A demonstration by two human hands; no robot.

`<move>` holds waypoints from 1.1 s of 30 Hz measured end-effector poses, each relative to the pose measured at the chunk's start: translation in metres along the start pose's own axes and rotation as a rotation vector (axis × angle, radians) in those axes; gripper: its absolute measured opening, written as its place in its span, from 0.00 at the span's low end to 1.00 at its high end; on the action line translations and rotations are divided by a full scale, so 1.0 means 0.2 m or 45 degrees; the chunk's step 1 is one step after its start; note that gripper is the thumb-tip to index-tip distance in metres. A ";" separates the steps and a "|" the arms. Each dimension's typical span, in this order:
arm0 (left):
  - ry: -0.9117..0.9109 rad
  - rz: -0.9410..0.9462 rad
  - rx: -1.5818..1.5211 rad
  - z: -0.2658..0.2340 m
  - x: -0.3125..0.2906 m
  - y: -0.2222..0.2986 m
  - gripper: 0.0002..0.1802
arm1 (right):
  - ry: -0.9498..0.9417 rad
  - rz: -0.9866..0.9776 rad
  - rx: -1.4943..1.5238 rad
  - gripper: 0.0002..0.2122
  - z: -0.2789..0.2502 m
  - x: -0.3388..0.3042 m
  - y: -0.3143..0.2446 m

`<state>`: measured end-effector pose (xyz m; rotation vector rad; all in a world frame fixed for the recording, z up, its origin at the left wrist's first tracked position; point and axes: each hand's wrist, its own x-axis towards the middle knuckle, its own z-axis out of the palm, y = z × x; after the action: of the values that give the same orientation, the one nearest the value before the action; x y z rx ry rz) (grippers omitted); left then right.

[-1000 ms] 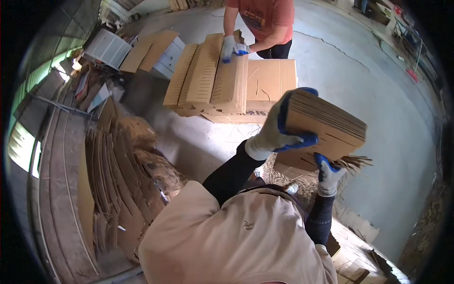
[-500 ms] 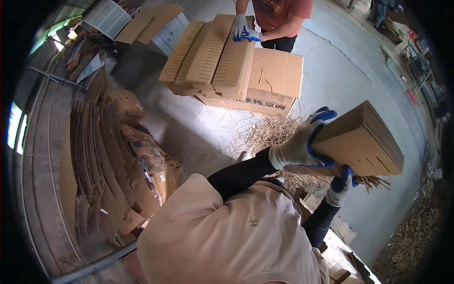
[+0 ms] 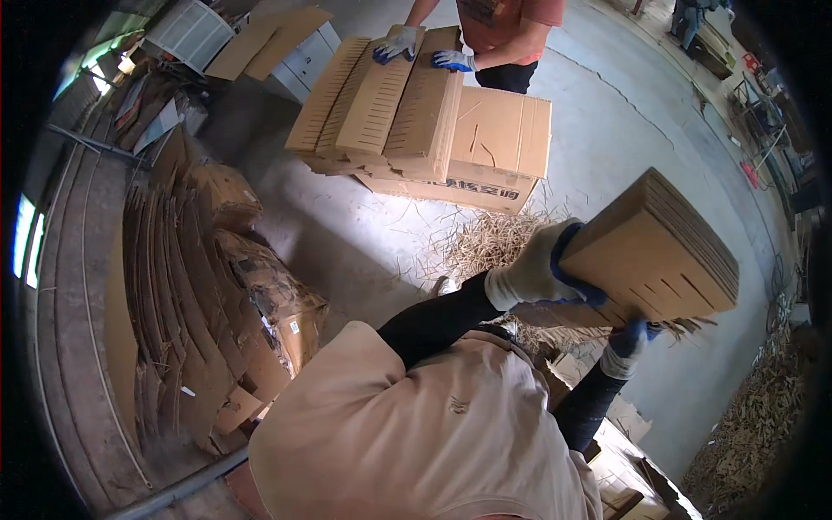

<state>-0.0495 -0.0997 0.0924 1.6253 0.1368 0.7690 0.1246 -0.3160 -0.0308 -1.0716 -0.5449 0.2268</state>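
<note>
A thick stack of slit cardboard sheets (image 3: 663, 251) is held up in front of me on the right, tilted, its layered edges facing up and to the right. My left hand (image 3: 542, 264), in a white and blue work glove, is closed around the stack's left end. From below, my right hand (image 3: 628, 338), gloved alike, grips the lower edge; most of its fingers are hidden behind the cardboard. Some shredded strips (image 3: 689, 326) stick out under the stack beside that hand.
Opposite, a co-worker's gloved hands (image 3: 452, 61) rest on slotted cardboard bundles (image 3: 377, 104) atop a large carton (image 3: 503, 139). Shredded cardboard (image 3: 485, 247) covers the floor between us. Flattened cardboard (image 3: 173, 312) leans at left; another shred heap (image 3: 750, 425) lies at lower right.
The stack has risen and tipped slightly in my hands. My left fingers have shifted lower around it. The co-worker's hands, together before, are now apart on the bundles.
</note>
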 end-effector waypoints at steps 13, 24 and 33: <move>0.085 0.077 0.108 0.00 -0.01 0.06 0.40 | -0.448 0.199 0.905 0.46 -0.11 0.02 0.02; 0.079 0.010 0.050 0.00 -0.03 0.05 0.41 | -0.037 0.290 0.463 0.31 0.11 -0.03 -0.09; 0.085 -0.013 0.019 0.01 -0.02 0.09 0.40 | -0.005 -0.001 -0.049 0.28 -0.05 -0.01 0.07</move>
<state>-0.0568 -0.1070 0.1080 1.6129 0.1985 0.8166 0.1290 -0.3177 -0.0478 -1.1085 -0.5551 0.2190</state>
